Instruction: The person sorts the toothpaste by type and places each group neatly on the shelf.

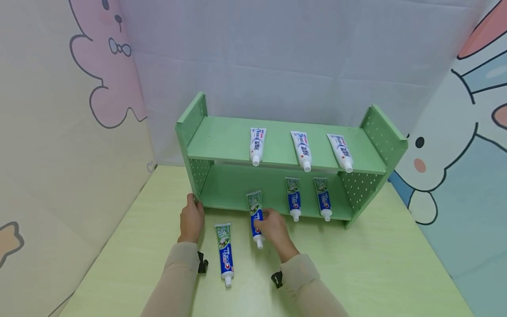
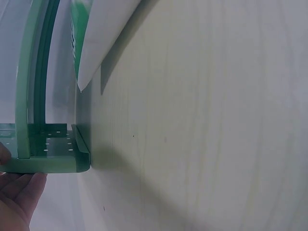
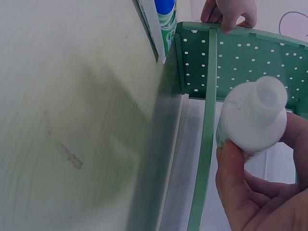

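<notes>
My right hand (image 1: 276,230) pinches a blue-and-green toothpaste tube (image 1: 255,207) between thumb and fingers at the front edge of the lower shelf. The tube's white cap (image 3: 262,103) points toward me, and its far end lies over the shelf board. With my left hand (image 1: 192,221) I grip the left side panel of the green two-tier rack (image 1: 227,134), near its bottom front corner. The left wrist view shows fingers on both sides of that panel. Between my forearms, a matching toothpaste tube (image 1: 225,253) lies on the table, cap toward me.
Three white toothpaste tubes (image 1: 302,150) lie on the upper shelf, caps jutting past its edge. Two blue-and-green toothpaste tubes (image 1: 293,196) lie on the lower shelf, toward the right. The rack stands on a pale wood-grain table (image 1: 376,264) before cloth-covered walls with cartoon animals.
</notes>
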The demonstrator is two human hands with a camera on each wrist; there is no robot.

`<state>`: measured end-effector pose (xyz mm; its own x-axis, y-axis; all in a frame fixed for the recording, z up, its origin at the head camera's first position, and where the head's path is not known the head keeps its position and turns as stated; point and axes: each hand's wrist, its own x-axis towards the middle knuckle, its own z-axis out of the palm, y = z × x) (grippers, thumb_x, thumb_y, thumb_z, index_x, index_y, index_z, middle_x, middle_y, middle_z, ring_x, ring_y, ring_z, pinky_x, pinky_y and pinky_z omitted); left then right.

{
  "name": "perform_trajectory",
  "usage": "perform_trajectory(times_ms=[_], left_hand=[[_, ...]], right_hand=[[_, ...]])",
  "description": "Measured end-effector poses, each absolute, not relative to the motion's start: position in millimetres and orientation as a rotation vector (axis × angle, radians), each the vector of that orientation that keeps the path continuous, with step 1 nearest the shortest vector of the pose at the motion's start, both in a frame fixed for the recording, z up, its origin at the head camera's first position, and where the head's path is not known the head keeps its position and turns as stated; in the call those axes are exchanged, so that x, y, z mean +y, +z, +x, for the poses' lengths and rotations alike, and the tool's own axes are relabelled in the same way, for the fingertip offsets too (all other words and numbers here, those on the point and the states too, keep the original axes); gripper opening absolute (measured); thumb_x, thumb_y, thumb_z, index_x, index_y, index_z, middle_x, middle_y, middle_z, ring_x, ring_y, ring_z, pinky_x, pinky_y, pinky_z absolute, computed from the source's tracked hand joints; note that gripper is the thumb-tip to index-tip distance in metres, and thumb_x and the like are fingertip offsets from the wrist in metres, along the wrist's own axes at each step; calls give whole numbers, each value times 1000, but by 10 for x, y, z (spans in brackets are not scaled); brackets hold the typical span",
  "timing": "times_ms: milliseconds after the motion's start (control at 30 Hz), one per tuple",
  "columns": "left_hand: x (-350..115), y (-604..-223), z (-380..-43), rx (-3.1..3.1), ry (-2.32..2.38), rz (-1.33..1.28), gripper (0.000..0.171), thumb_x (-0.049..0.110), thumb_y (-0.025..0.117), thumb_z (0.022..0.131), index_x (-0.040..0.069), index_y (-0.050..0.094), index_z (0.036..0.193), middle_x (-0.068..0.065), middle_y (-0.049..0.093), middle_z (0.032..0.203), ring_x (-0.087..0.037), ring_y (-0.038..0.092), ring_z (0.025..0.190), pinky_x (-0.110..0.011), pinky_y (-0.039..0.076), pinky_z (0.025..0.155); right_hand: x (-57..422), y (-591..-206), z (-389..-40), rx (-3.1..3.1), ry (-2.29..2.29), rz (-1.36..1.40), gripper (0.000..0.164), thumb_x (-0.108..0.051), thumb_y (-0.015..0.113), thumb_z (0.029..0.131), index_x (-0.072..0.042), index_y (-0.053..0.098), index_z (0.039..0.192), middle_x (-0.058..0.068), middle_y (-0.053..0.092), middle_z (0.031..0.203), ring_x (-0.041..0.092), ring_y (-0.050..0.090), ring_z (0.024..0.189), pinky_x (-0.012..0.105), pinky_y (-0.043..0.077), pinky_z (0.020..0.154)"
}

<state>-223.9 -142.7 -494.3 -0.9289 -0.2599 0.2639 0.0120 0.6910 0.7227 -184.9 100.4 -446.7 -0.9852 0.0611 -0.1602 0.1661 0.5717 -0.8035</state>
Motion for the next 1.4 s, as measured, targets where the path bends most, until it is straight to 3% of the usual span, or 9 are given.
perform_trajectory(times_ms=[467, 933, 1400], left_hand=[[-1420, -4946, -2226, -2567, -1118, 204, 31, 9, 46, 103, -4, 39, 130, -36, 62, 94, -46, 65, 76, -53, 48, 58], [-1424, -4997, -2247, -2518, -1086, 173, 29, 9, 47, 102, -3, 41, 128, -30, 62, 83, -43, 64, 67, -52, 46, 55], [-1433, -4981, -2258, -2540, -1075, 173, 30, 10, 46, 102, -3, 40, 128, -33, 61, 83, -46, 63, 69, -55, 45, 56]], right_hand=[[1004, -4493, -2019, 2693, -1398, 289, 53, -13, 70, 85, 1, 55, 133, 7, 64, 89, 15, 54, 57, 28, 42, 49], [963, -4461, -2093, 2677, -1393, 291, 54, -16, 70, 87, 0, 53, 136, 5, 61, 73, 12, 45, 48, 25, 35, 42], [933, -4435, -2201, 2700, -1324, 270, 54, -22, 68, 91, -2, 51, 138, 6, 63, 84, 16, 54, 57, 31, 44, 52]])
